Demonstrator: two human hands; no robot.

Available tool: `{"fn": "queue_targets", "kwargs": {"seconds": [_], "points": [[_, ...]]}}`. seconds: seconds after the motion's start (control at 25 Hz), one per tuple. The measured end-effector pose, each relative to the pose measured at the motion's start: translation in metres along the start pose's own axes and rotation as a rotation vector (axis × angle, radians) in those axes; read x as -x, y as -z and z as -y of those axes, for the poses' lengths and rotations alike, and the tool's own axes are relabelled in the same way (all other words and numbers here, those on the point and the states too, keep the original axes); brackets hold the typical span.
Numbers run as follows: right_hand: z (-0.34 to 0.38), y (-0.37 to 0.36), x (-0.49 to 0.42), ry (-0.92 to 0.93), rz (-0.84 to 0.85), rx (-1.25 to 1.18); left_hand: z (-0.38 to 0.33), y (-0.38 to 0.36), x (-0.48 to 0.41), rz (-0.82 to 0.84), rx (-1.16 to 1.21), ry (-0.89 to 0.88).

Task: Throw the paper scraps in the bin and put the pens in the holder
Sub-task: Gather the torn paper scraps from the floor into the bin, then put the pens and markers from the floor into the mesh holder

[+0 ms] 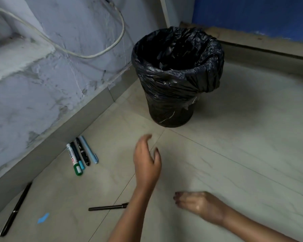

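A bin [177,95] lined with a black bag stands on the floor near the wall corner; its inside looks dark. Several pens [81,154] lie side by side by the skirting, among them a green-capped marker and a light blue pen. One black pen [107,207] lies left of my left forearm, and another black pen [15,209] lies at the far left. A small blue paper scrap [43,218] rests on the tiles between them. My left hand [146,161] hovers open in front of the bin and holds nothing. My right hand [198,204] rests low with fingers curled, nothing visible in it. No holder is in view.
A grey-blue wall with a skirting board [87,110] runs along the left, and a white cable [87,55] loops across it. A blue wall and a raised ledge [269,49] close off the back right. Pale floor tiles [243,154] stretch to the right of the bin.
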State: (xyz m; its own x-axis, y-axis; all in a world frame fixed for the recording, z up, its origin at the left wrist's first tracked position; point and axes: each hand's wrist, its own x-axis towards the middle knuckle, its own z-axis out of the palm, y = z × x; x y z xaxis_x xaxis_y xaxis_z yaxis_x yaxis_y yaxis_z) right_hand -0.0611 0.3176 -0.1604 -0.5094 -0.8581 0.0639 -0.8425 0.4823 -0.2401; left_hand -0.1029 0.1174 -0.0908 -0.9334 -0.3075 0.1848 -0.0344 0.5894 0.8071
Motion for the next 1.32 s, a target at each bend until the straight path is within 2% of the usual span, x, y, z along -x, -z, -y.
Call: {"fn": "queue_targets", "kwargs": {"seconds": [0.04,0.08,0.16,0.2,0.28,0.32,0.4,0.48,0.52,0.56,0.6,0.64,0.68,0.8,0.84,0.92,1.0,1.2,1.32], "points": [[-0.004,0.012,-0.014,-0.058,-0.144,-0.136,0.022,-0.004,0.019,0.177,-0.134,0.059],[-0.007,0.03,-0.031,-0.167,-0.261,-0.239,0.039,-0.008,0.034,0.326,-0.327,0.044],[-0.016,0.077,-0.07,-0.22,-0.564,-0.303,0.056,-0.012,0.048,0.522,-0.617,0.0],[-0.017,0.113,-0.091,-0.218,-0.704,-0.276,0.054,-0.011,0.044,0.58,-0.675,0.017],[-0.02,0.184,-0.131,-0.154,-0.933,-0.214,0.048,-0.009,0.027,0.698,-0.646,0.019],[-0.027,0.211,-0.149,-0.143,-0.989,-0.128,0.045,-0.008,0.015,0.738,-0.617,0.022],[-0.05,0.25,-0.183,-0.24,-0.88,-0.107,0.033,-0.004,-0.008,0.717,-0.575,0.04],[-0.069,0.261,-0.199,-0.362,-0.621,-0.095,0.03,-0.002,-0.022,0.781,-0.551,0.091],[-0.071,0.256,-0.198,-0.405,-0.567,-0.053,0.031,-0.002,-0.024,0.824,-0.559,0.116],[-0.069,0.246,-0.193,-0.407,-0.623,0.016,0.035,-0.002,-0.023,0.857,-0.571,0.129],[-0.062,0.228,-0.184,-0.348,-0.763,0.076,0.041,-0.002,-0.021,0.87,-0.574,0.123],[-0.049,0.202,-0.17,-0.274,-0.829,0.097,0.049,-0.002,-0.015,0.863,-0.575,0.106],[-0.036,0.167,-0.151,-0.22,-0.773,0.103,0.056,-0.003,-0.008,0.828,-0.571,0.074],[-0.006,0.045,-0.082,-0.279,-0.202,-0.003,0.077,-0.008,0.024,0.59,-0.517,-0.047],[-0.002,0.017,-0.061,-0.343,-0.063,-0.018,0.082,-0.011,0.032,0.498,-0.52,-0.068],[0.0,-0.01,-0.039,-0.41,0.078,0.015,0.083,-0.017,0.041,0.397,-0.554,-0.038],[0.001,-0.005,-0.039,-0.478,0.116,0.009,0.078,-0.018,0.04,0.375,-0.583,-0.013],[0.003,0.004,-0.047,-0.523,0.157,0.009,0.072,-0.015,0.033,0.473,-0.563,0.049],[0.003,0.004,-0.049,-0.535,0.183,0.009,0.063,0.002,0.021,0.64,-0.541,0.051]]}}
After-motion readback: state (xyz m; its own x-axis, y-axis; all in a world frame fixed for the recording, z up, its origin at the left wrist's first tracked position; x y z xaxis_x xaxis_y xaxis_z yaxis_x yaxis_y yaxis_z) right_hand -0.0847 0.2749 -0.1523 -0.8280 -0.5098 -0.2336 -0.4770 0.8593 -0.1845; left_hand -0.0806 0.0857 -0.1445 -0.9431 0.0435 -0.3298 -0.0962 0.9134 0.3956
